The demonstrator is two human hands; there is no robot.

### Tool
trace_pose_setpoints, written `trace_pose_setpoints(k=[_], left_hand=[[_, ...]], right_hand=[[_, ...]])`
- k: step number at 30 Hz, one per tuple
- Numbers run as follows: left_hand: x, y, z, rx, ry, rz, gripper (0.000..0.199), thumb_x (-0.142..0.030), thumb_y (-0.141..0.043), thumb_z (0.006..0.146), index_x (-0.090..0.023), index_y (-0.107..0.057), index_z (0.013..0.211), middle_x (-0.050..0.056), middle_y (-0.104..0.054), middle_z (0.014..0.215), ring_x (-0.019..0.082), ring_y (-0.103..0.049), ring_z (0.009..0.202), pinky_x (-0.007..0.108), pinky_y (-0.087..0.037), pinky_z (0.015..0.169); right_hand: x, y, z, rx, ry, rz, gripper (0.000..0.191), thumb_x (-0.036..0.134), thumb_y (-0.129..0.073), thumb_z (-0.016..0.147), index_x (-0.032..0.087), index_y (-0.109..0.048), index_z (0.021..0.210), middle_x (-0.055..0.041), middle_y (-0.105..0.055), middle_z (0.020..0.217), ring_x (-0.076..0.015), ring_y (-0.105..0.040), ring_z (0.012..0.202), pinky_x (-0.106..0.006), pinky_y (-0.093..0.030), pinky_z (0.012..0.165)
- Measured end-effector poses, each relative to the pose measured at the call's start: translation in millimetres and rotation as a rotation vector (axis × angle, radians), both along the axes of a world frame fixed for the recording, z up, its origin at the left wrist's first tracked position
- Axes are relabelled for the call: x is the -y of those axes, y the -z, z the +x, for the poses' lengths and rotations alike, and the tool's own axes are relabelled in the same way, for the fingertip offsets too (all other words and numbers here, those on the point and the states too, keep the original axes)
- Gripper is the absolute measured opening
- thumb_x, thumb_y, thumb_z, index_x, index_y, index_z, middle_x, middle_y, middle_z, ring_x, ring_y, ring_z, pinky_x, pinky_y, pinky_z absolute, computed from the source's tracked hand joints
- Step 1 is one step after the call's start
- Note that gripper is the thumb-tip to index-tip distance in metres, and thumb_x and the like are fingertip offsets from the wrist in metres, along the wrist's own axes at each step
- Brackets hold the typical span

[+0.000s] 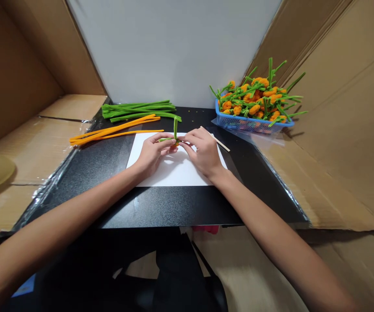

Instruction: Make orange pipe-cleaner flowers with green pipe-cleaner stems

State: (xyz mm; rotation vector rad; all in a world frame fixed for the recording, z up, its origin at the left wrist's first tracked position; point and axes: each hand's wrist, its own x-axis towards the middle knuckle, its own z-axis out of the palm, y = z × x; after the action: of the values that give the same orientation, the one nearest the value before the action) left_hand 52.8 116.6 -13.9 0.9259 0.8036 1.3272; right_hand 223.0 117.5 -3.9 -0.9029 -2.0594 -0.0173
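I see two forearms reaching in from seven and five o'clock, both hands curled, the left hand [148, 157] and right hand [205, 151] pinching one green-and-orange piece [175, 134] at their fingertips, at the left's two o'clock and the right's ten. Under them is one white sheet [187, 173] on the bench [174, 210], with one pale stick [222, 144] at three. Beyond, I have one orange bundle [109, 131] at ten, one green bundle [125, 108] at eleven, one blue basket [255, 124] at two.
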Motion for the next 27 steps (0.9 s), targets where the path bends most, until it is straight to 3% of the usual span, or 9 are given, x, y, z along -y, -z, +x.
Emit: trace_pose_setpoints(k=[8, 15, 21, 27], left_hand=[[-5.9, -3.0, -4.8, -0.028, 0.054, -0.021, 0.017, -0.014, -0.084, 0.06, -0.012, -0.073, 0.073, 0.004, -0.07, 0.071, 0.014, -0.064, 0.065, 0.031, -0.052, 0.071], [-3.2, -4.5, -5.6, -0.027, 0.101, -0.003, 0.017, -0.017, -0.085, 0.063, -0.015, -0.072, 0.073, 0.003, -0.07, 0.071, 0.013, -0.065, 0.064, 0.03, -0.054, 0.073], [-0.7, -4.6, -5.0, -0.051, 0.078, 0.024, 0.02, -0.019, -0.087, 0.062, -0.014, -0.07, 0.073, 0.003, -0.07, 0.07, 0.012, -0.065, 0.063, 0.03, -0.054, 0.072], [1.9, -1.7, -3.2, -0.147, -0.005, 0.124, 0.027, -0.025, -0.09, 0.059, -0.014, -0.069, 0.071, 0.005, -0.072, 0.073, 0.013, -0.066, 0.061, 0.029, -0.054, 0.067]], right_hand=[[1.3, -3.5, 4.2, 0.032, -0.008, 0.098, 0.015, 0.019, -0.057, 0.097, 0.02, -0.072, 0.092, -0.0074, -0.069, 0.089, -0.0225, -0.055, 0.085, -0.038, -0.044, 0.077], [1.1, -0.8, 2.4, 0.015, -0.004, 0.066, 0.018, 0.017, -0.055, 0.097, 0.02, -0.069, 0.088, -0.0073, -0.068, 0.086, -0.0226, -0.054, 0.083, -0.039, -0.044, 0.077], [2.0, 2.0, 0.1, 0.024, 0.007, 0.028, 0.018, 0.015, -0.052, 0.097, 0.02, -0.068, 0.092, -0.0073, -0.067, 0.088, -0.0228, -0.054, 0.085, -0.04, -0.042, 0.08], [5.9, -0.3, -5.3, 0.024, 0.054, 0.021, 0.018, 0.013, -0.051, 0.096, 0.02, -0.063, 0.084, -0.0066, -0.064, 0.084, -0.0226, -0.051, 0.082, -0.039, -0.041, 0.078]])
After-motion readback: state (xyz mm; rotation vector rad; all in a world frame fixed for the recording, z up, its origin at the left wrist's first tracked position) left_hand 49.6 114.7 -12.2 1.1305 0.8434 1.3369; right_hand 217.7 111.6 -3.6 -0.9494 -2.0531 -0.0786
